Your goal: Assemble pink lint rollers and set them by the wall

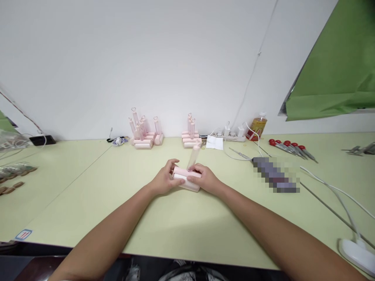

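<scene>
A pink-and-white lint roller [186, 185], by its look, lies on the table in front of me, its translucent pink handle [193, 157] standing up at a slight tilt. My left hand [164, 179] grips the roller's left end, with the thumb on its near side and the fingers curled behind. At the right end, my right hand [206, 180] holds it too, the thumb pressed on the front and the fingertips close to the base of the handle. The fingers hide parts of both ends.
Similar pink rollers stand in a left group [143, 141] and a middle group [191, 141] by the wall. A power strip [234, 137], a bottle [257, 127], red-handled screwdrivers [290, 148] and a blurred-out phone-like object [274, 175] are to the right. White cables cross that side.
</scene>
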Motion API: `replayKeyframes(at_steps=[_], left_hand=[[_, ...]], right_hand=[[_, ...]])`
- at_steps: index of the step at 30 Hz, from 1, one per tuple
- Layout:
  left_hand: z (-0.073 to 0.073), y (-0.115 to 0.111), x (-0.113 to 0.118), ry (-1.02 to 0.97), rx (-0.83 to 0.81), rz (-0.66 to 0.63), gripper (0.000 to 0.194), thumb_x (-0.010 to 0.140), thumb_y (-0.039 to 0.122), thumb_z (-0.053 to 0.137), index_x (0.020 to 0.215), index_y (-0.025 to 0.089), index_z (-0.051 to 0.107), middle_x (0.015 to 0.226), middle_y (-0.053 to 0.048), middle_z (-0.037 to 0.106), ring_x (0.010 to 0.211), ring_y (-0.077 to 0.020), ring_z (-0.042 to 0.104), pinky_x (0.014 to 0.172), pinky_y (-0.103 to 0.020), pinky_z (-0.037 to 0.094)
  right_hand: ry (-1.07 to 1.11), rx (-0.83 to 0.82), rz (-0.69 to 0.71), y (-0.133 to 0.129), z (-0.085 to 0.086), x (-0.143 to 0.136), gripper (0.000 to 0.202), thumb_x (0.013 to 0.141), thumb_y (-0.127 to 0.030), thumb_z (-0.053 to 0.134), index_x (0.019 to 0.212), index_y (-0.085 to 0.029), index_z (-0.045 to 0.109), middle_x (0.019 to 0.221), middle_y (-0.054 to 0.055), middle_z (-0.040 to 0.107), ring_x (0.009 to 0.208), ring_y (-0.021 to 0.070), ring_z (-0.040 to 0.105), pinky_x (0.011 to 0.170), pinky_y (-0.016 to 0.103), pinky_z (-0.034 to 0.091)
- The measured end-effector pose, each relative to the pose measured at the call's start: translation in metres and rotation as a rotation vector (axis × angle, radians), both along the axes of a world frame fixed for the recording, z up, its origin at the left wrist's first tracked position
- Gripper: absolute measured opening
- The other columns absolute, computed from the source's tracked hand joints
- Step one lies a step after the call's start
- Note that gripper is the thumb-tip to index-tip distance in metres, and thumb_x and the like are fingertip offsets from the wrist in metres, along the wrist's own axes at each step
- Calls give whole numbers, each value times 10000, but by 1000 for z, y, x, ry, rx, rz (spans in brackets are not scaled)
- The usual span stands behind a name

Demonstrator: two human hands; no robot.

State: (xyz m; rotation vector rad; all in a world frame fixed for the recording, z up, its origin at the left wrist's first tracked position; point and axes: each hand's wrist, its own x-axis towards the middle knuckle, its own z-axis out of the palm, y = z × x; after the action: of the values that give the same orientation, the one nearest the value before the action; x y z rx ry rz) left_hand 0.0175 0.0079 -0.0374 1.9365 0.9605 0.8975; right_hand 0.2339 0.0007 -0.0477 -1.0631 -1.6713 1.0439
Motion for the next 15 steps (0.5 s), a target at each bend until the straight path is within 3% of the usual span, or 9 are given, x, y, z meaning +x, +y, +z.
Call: replayKeyframes(at_steps=[4, 7, 12, 15], left_hand=[[8, -6, 12, -295, -16, 114, 750, 680, 405, 755, 1262, 242, 312, 966, -16, 547, 821, -148, 564, 737, -273, 465], [13, -7, 17, -428, -61, 208, 804, 648, 445, 774, 1279, 235, 321, 1060, -56, 559, 888, -174, 579, 765, -292, 481], [13, -10, 20, -428, -275, 157, 855, 680, 506, 742, 1362, 188, 337, 1091, -90, 574, 899, -198, 592, 787, -329, 495], [10, -15, 21, -442, -466, 82, 999, 702, 435, 744, 1480, 238, 148, 1234, -109, 532, 1010, -222, 580, 841, -362, 492]], right_hand=[[154, -185, 216, -6, 3, -2, 306, 633, -344, 787, 762, -180, 564, 720, -33, 520, 669, 135, 502, 616, 260, 391], [232, -219, 318, -14, 3, -5, 301, 697, -375, 761, 761, -188, 534, 686, -43, 517, 620, 109, 478, 570, 234, 364], [351, -202, 228, -16, -4, -13, 326, 829, -522, 592, 889, -204, 561, 622, -40, 540, 528, 112, 494, 487, 230, 387], [429, -279, 98, -12, -5, -15, 329, 798, -517, 597, 825, -189, 601, 603, -24, 549, 498, 124, 500, 443, 242, 410]])
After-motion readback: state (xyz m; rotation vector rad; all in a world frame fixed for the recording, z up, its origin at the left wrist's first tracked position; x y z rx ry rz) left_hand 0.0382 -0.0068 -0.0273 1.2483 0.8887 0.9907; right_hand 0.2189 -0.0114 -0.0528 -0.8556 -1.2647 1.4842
